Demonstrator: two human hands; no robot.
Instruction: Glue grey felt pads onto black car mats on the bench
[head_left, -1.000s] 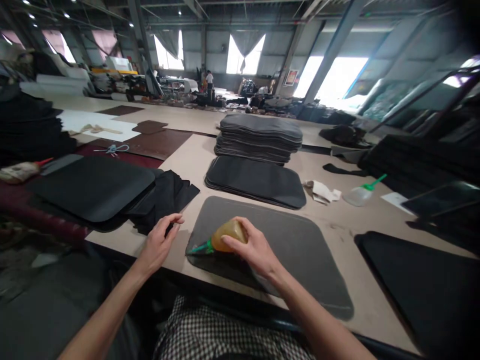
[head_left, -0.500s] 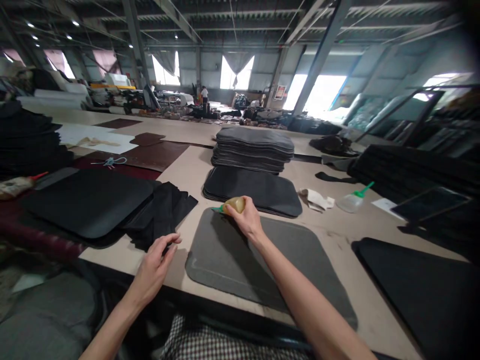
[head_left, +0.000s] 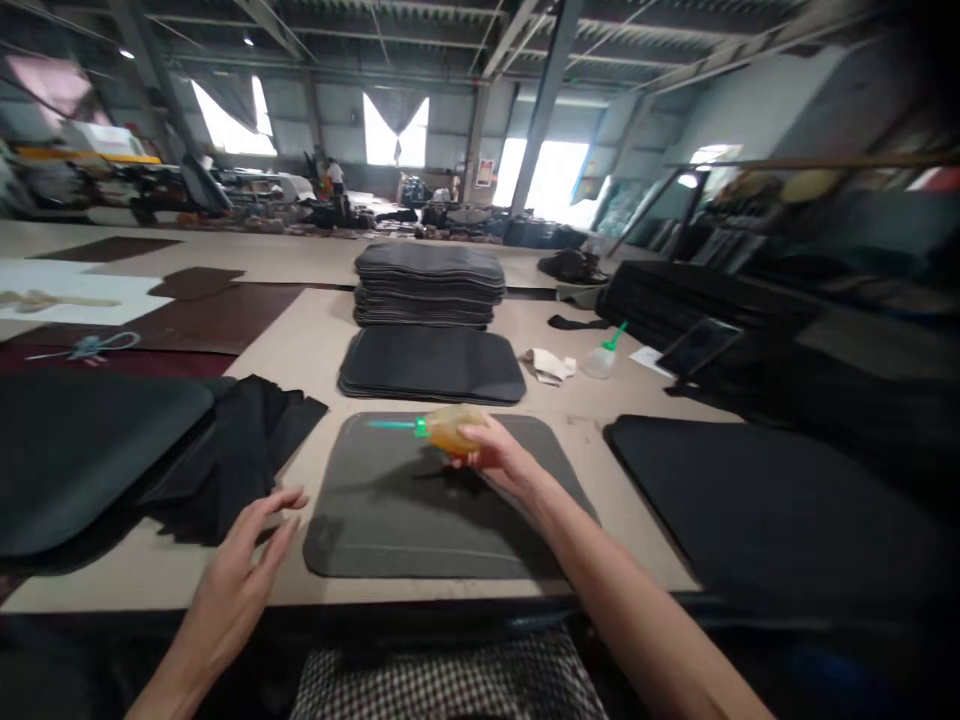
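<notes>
My right hand point(head_left: 491, 452) grips a squeeze bottle point(head_left: 450, 430) of amber liquid, its green nozzle pointing left. The bottle is over the upper part of a grey panel point(head_left: 405, 520) with rounded corners, lying on the table point(head_left: 592, 480). My left hand point(head_left: 244, 570) is at the table's front edge, left of the panel, with its fingers apart and nothing in them. Close to it lie black fabric strips point(head_left: 232, 450). Beyond the grey panel sits a low stack of black panels point(head_left: 431, 362).
A taller stack of panels point(head_left: 429, 285) stands farther back. Right of it are a crumpled cloth point(head_left: 550, 365) and a second green-tipped bottle point(head_left: 601, 358). Black panels lie at the right point(head_left: 750, 500) and left point(head_left: 90, 450). A person point(head_left: 335, 180) stands far back.
The view has turned right. The bottle in my right hand has moved right relative to the grey panel and shows more of its side. My left hand's fingers have spread wider.
</notes>
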